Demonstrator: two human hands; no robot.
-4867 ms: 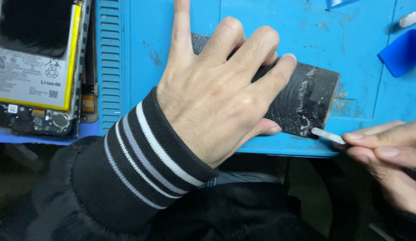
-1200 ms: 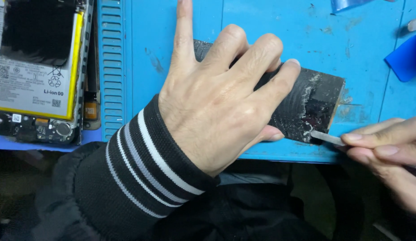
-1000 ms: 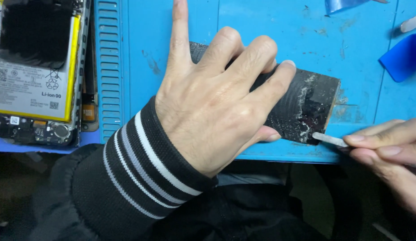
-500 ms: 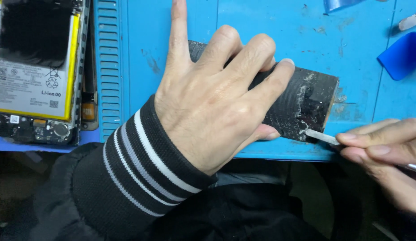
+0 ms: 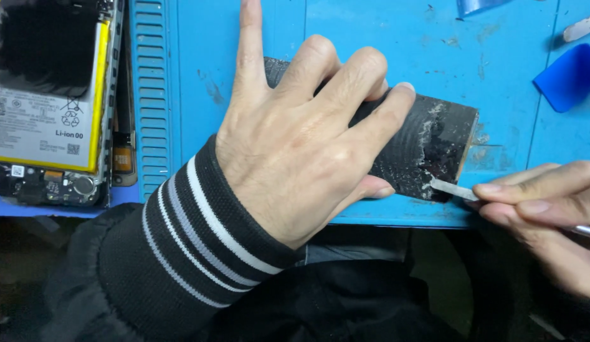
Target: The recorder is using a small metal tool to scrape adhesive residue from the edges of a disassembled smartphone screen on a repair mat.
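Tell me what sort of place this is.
Probably a phone repair bench: a blue silicone work mat covers it, an opened phone with an exposed yellow-edged battery lies at the left, and a thin metal scraping tool works on a black residue-covered panel.

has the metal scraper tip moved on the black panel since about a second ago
Yes, slightly. The scraper tip has crept left, further in from the black panel's right edge, at its lower right corner.

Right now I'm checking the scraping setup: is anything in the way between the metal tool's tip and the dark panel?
Nothing visible. The right hand holds the metal tool with its tip already on the dark panel at its lower right corner; the left hand presses the panel further left.
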